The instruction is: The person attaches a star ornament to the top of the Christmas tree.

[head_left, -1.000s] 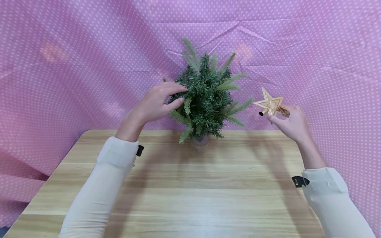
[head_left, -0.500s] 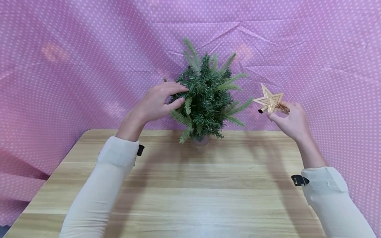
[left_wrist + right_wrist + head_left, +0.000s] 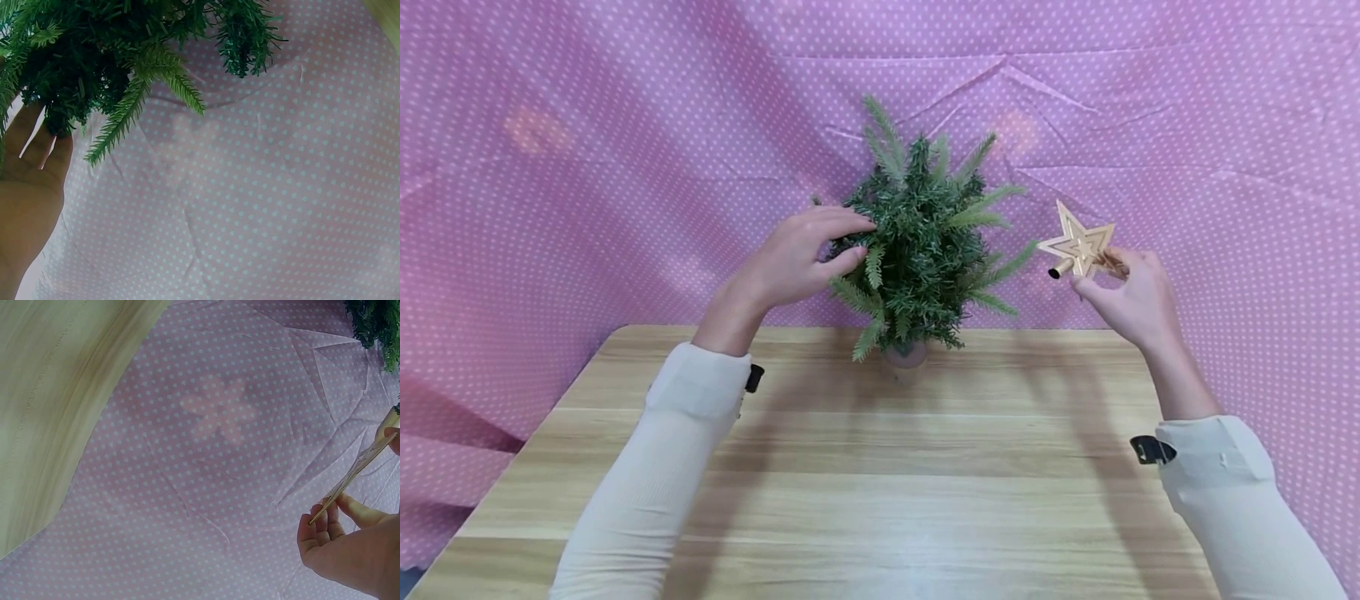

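A small artificial Christmas tree (image 3: 928, 250) stands upright at the back of the table. My left hand (image 3: 797, 258) is at its left side, fingers and thumb apart and the fingertips touching the green branches. The left wrist view shows those fingers spread, with their tips partly hidden by foliage. In the air to the right of the tree, my right hand (image 3: 1138, 304) pinches a gold star tree topper (image 3: 1078, 243) by its right side. A short hollow tube (image 3: 1060, 268) on the star points down and left. In the right wrist view the star plate appears nearly edge-on.
The tree's pale base (image 3: 904, 357) rests near the back edge of the wooden table (image 3: 880, 442). Close behind hangs a pink polka-dot cloth (image 3: 1150, 100), which also runs down both sides of the table. Light sleeves with black wrist straps cover both forearms.
My right hand has raised the star a little and tipped it slightly more upright. My left hand and the tree have stayed in place.
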Available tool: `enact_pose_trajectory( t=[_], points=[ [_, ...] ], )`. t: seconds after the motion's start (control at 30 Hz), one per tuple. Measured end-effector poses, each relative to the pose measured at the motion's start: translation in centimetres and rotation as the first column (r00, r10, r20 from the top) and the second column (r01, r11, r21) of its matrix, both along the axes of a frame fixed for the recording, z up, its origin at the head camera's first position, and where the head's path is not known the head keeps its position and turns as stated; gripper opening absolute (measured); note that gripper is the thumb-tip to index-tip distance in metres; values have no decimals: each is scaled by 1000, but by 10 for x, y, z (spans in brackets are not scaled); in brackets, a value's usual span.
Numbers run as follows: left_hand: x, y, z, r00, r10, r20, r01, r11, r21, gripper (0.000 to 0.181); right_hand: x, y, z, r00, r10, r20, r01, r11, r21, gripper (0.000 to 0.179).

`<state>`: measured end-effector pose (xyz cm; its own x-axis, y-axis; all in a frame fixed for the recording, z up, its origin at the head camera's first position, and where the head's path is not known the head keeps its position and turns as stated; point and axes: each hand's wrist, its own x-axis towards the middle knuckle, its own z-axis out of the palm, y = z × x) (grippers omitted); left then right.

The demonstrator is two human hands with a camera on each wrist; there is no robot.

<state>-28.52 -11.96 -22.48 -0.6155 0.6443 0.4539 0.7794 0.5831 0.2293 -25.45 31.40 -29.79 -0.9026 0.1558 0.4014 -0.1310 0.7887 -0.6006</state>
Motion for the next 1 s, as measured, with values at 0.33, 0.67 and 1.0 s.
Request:
enact_pose_trajectory(
  t=[0.33, 0.67, 1.0],
  points=[
    [0, 1, 1, 1000, 9, 11, -9, 1000, -15, 42, -1, -1, 6, 999, -28, -21, 27, 999, -30, 76],
    [1, 0, 2, 1000, 19, 16, -18, 1000, -21, 43, -3, -7, 13, 999, -39, -35, 38, 999, -23, 76],
    [-1, 1, 0, 1000, 8, 1, -8, 1000, -16, 43, -6, -10, 21, 998, -36, -47, 34, 998, -49, 78]
  ],
)
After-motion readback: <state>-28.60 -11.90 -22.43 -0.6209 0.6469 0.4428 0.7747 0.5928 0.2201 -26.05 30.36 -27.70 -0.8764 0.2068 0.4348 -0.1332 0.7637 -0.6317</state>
